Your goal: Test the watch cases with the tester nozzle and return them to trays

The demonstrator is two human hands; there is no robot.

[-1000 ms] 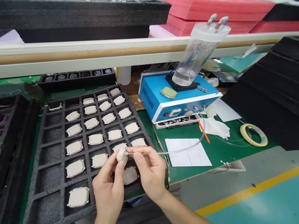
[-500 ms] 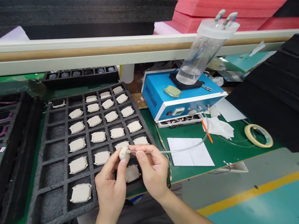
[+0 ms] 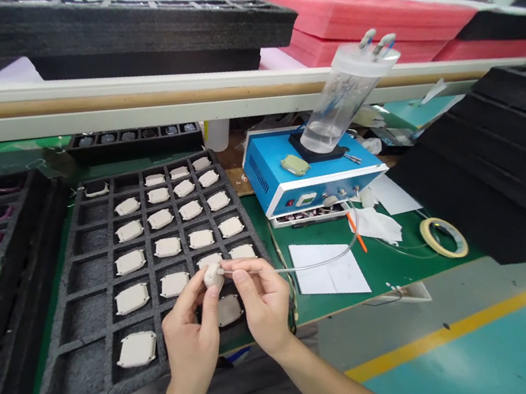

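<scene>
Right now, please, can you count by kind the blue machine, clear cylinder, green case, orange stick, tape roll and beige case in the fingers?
Blue machine: 1
Clear cylinder: 1
Green case: 1
Orange stick: 1
Tape roll: 1
Held beige case: 1
Total: 6

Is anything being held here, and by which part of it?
Left hand: a beige case, pinched at its edges. Right hand: a clear tube, near its end.

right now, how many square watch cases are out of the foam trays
2: a pale green watch case on the blue metal box, a cream case edge-on in the left hand. More may be hidden.
</scene>
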